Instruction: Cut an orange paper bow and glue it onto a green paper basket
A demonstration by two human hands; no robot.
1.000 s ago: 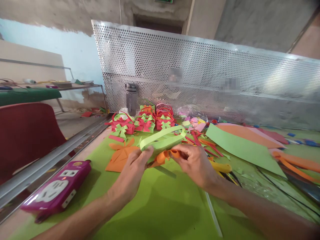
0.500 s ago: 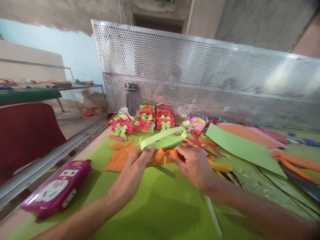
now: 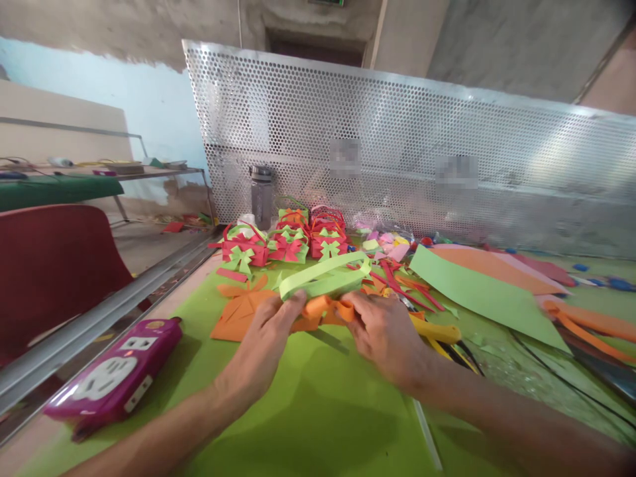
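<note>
My left hand (image 3: 265, 334) is closed at the left end of a small light green paper basket (image 3: 342, 281), whose strip handle (image 3: 318, 268) stands up over it. An orange paper bow (image 3: 318, 307) with curled loops sits on the basket's near side. My right hand (image 3: 390, 334) pinches the right loop of this bow between thumb and fingers. The fingers of both hands partly cover the basket's ends. Orange paper pieces (image 3: 238, 311) lie left of the basket, close to my left hand.
Behind stand red and green paper baskets (image 3: 243, 252) with bows, beside a grey bottle (image 3: 261, 199). A purple power strip (image 3: 114, 377) lies at left. Green sheets (image 3: 481, 295), paper scraps, a yellow-handled tool (image 3: 437, 330) and a white stick (image 3: 426, 434) are at right. A perforated metal panel (image 3: 397, 132) borders the back.
The orange bow's loops look rounder and more curled now. My right fingers have shifted slightly on the right loop; my left hand holds its place.
</note>
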